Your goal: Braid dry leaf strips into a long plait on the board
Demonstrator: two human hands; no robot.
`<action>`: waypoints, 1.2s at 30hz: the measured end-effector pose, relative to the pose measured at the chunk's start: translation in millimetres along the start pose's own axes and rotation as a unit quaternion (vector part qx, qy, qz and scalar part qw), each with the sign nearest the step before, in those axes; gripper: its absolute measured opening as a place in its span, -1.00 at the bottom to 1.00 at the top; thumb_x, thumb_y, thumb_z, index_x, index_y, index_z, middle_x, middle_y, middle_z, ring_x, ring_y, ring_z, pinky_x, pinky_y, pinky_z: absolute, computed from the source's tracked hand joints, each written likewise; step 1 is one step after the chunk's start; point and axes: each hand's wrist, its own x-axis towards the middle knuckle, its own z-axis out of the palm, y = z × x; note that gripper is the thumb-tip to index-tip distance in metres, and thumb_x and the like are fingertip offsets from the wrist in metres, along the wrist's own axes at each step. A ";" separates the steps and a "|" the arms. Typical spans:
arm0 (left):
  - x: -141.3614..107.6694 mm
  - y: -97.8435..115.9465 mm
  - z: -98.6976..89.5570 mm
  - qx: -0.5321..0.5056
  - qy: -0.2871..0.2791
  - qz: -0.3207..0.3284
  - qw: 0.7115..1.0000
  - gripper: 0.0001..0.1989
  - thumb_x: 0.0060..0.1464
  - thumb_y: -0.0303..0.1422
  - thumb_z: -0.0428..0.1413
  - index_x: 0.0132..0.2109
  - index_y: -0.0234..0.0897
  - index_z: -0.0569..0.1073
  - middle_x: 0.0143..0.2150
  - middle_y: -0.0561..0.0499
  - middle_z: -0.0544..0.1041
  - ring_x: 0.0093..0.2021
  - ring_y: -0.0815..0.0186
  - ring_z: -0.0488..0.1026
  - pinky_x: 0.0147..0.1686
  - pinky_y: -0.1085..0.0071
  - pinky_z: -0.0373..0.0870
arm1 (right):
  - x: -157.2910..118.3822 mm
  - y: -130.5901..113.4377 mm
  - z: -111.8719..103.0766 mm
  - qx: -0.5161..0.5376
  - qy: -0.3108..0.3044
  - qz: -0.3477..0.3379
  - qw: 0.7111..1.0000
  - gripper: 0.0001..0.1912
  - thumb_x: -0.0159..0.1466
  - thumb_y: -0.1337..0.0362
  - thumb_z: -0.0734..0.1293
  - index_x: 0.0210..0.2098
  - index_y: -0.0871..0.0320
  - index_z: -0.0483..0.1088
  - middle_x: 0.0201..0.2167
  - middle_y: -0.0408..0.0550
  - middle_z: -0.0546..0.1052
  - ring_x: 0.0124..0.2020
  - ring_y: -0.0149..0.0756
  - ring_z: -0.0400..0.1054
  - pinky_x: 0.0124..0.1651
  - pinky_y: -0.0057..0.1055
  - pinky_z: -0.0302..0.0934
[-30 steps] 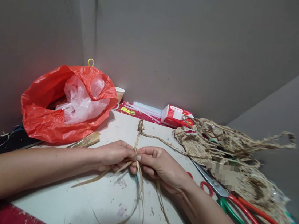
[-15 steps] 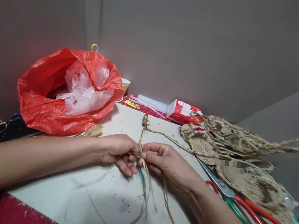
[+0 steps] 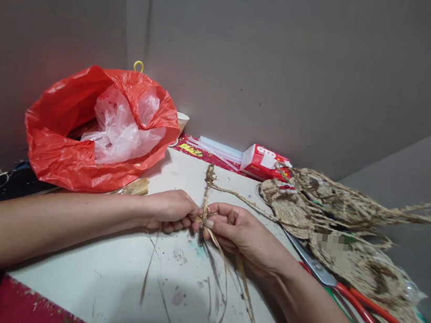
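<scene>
A short braided straw cord (image 3: 207, 195) runs down the middle of the white board, its knotted top end away from me. My left hand (image 3: 177, 212) pinches the cord's lower end from the left, fingers curled. From the right, my right hand (image 3: 228, 228) grips the same end between thumb and forefinger. Loose straw strands (image 3: 224, 290) hang from below both hands over the board. A thin twisted cord (image 3: 246, 199) leads from the braid's upper part to a heap of woven straw pieces (image 3: 292, 209) on the right.
On the left sits a red plastic bag (image 3: 68, 163) with clear plastic inside. Behind the white board (image 3: 104, 284) are a cup (image 3: 182, 120), pale straws (image 3: 221, 149) and a red tissue pack (image 3: 265, 163). Large scissors (image 3: 320, 270) with red handles lie at the right, beside the straw heap.
The fingers of my left hand have curled in closer to the braid. The loose strands below have shifted, with one now hanging under my left hand. My right hand has hardly moved.
</scene>
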 end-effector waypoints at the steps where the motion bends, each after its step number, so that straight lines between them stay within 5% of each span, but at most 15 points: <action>1: 1.0 -0.6 -0.3 -0.010 0.001 0.001 1.000 -0.89 -0.13 -0.44 -0.02 -0.53 -0.33 0.35 -0.72 0.21 0.06 -0.76 0.58 -0.13 -0.76 0.57 -0.24 | -0.1 0.0 -0.4 0.003 0.000 0.001 1.000 -0.68 0.01 0.17 0.45 -0.36 0.22 0.33 -0.58 -0.13 0.47 -0.73 -0.63 -0.06 -0.66 -0.53 -0.33; 6: 3.1 -1.8 -0.5 -0.039 -0.012 0.004 0.999 -0.92 -0.15 -0.46 -0.03 -0.48 -0.34 0.34 -0.62 0.08 0.33 -0.74 0.55 0.04 -0.76 0.57 -0.17 | -0.9 -0.4 -2.8 0.015 0.005 0.000 1.000 -0.61 -0.01 0.17 0.47 -0.29 0.22 0.31 -0.61 -0.17 0.46 -0.75 -0.65 -0.05 -0.67 -0.55 -0.34; 11: -3.3 1.7 0.4 -0.042 -0.009 -0.008 0.999 -0.90 -0.16 -0.44 -0.06 -0.48 -0.33 0.35 -0.73 0.24 -0.02 -0.74 0.56 -0.20 -0.75 0.54 -0.30 | -1.6 -2.4 -2.1 0.026 -0.005 -0.002 1.000 -0.59 0.00 0.17 0.46 -0.27 0.21 0.27 -0.61 -0.16 0.47 -0.75 -0.65 -0.08 -0.67 -0.56 -0.35; 17: -5.3 0.9 -3.4 -0.004 -0.053 0.037 0.998 -0.80 -0.08 -0.29 0.08 -0.41 -0.36 0.46 -0.74 0.25 -0.04 -0.75 0.55 -0.19 -0.75 0.50 -0.29 | -2.1 -1.5 -2.1 0.008 -0.010 -0.008 1.000 -0.60 0.02 0.16 0.46 -0.29 0.19 0.24 -0.59 -0.16 0.48 -0.72 -0.62 -0.01 -0.65 -0.56 -0.31; 25: 0.8 -5.2 -9.6 -0.039 -0.116 -0.007 0.992 -0.77 -0.03 -0.22 0.11 -0.47 -0.29 0.35 -0.77 0.26 -0.04 -0.75 0.55 -0.21 -0.75 0.53 -0.31 | -5.5 -2.9 -2.1 -0.060 -0.019 -0.032 0.997 -0.61 0.07 0.10 0.42 -0.26 0.19 0.25 -0.51 -0.14 0.52 -0.64 -0.56 0.13 -0.58 -0.56 -0.12; 29: -1.8 -4.8 -5.3 -0.048 -0.098 0.012 0.994 -0.82 -0.03 -0.29 0.09 -0.49 -0.28 0.33 -0.78 0.26 -0.03 -0.75 0.55 -0.21 -0.75 0.53 -0.29 | -6.4 -1.5 0.7 -0.074 -0.012 -0.049 0.996 -0.60 0.07 0.10 0.42 -0.23 0.18 0.25 -0.48 -0.12 0.54 -0.43 -0.42 0.33 -0.36 -0.50 0.09; 36: -4.3 -9.3 1.8 0.051 -0.001 0.082 0.995 -0.80 -0.05 -0.26 0.06 -0.50 -0.30 0.38 -0.80 0.23 0.04 -0.78 0.53 -0.15 -0.77 0.50 -0.24 | -7.2 -0.4 -2.1 -0.088 -0.029 -0.034 0.995 -0.67 0.11 0.16 0.39 -0.19 0.16 0.33 -0.40 -0.09 0.56 -0.30 -0.33 0.41 -0.19 -0.42 0.17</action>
